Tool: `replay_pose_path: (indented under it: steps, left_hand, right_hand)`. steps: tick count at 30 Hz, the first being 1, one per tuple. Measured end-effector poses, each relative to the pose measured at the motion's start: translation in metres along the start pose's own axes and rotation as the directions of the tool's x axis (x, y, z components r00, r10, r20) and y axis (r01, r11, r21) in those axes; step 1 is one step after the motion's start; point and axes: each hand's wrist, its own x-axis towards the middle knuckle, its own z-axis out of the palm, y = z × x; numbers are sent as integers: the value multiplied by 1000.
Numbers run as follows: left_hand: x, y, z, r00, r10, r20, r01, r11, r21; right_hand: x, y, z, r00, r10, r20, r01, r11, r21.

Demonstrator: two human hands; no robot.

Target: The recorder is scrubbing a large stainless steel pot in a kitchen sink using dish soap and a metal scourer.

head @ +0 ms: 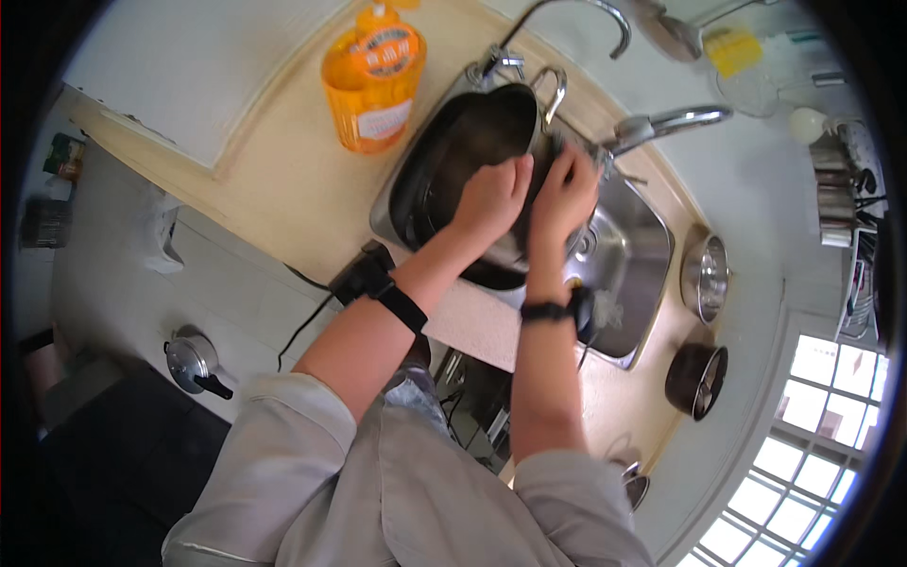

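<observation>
A dark metal pan [471,135], seemingly a wok with a pouring lip, stands tilted over the left basin of the steel sink. My left hand [496,191] is closed on its rim. Against the pan's outer side, my right hand [567,188] curls around a small dark item [557,145], too blurred to name. Behind the hands are a curved steel tap [556,88] and a thicker chrome faucet [666,122]. The sink's right basin [631,276] shows its drain and a pale, mesh-like thing near the front.
An orange pump bottle of liquid soap [372,92] stands left of the sink on the beige counter [283,177]. Along the right wall are a steel bowl [705,276] and a dark pot [694,381]. Utensils hang on the back wall. A lidded pressure cooker [191,360] is at the lower left.
</observation>
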Motion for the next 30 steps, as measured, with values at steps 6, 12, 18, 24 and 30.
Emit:
replay_pose_path:
  steps: [6, 12, 18, 24, 30]
  left_hand:
    - [-2, -7, -3, 1000, 12, -16, -12, 1000, -26]
    - [5, 4, 3, 999, 24, 41, -25, 999, 27]
    - [7, -5, -6, 1000, -23, 11, 23, 1000, -4]
    - [6, 10, 4, 997, 9, 79, -10, 1000, 14]
    - [-4, -1, -11, 1000, -6, 3, 6, 1000, -28]
  right_hand:
    - [-38, 6, 5, 970, -234, -73, 231, 972, -43]
    - [31, 19, -2, 983, 145, 110, -127, 980, -154]
    - [-25, 4, 15, 991, -118, -65, 111, 989, -101]
    - [77, 46, 25, 952, 140, 274, -87, 977, -197]
    - [-12, -4, 12, 993, -114, 28, 116, 989, -96]
